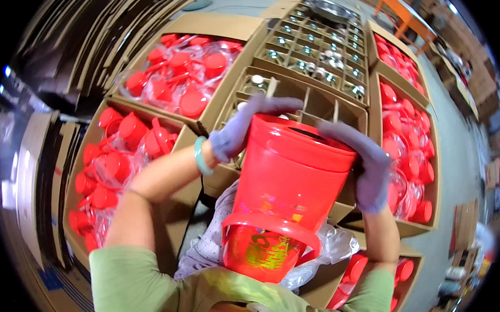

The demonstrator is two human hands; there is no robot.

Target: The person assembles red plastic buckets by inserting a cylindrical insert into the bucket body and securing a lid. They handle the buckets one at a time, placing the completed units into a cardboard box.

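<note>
A large red plastic thermos shell (293, 183) stands tilted in front of my chest, its wider open end up and its inside mostly hidden. My left hand (248, 122), in a purple-grey glove, presses its upper left side, fingers reaching over the rim. My right hand (368, 164), gloved too, grips the upper right side with fingers bent over the rim. A red carrying handle (272, 226) loops across the lower part, above gold printed decoration. Just beyond is a divided carton (347, 110) with some glass liners (257, 85) in its cells.
Cartons of red handled cups (178, 63) in clear plastic flank me on both sides. Farther off, another divided carton holds several shiny glass liners (307, 50), with a metal bowl (330, 11) on top. Flattened cardboard (93, 32) is stacked at left. Clear plastic (329, 248) lies beside the shell.
</note>
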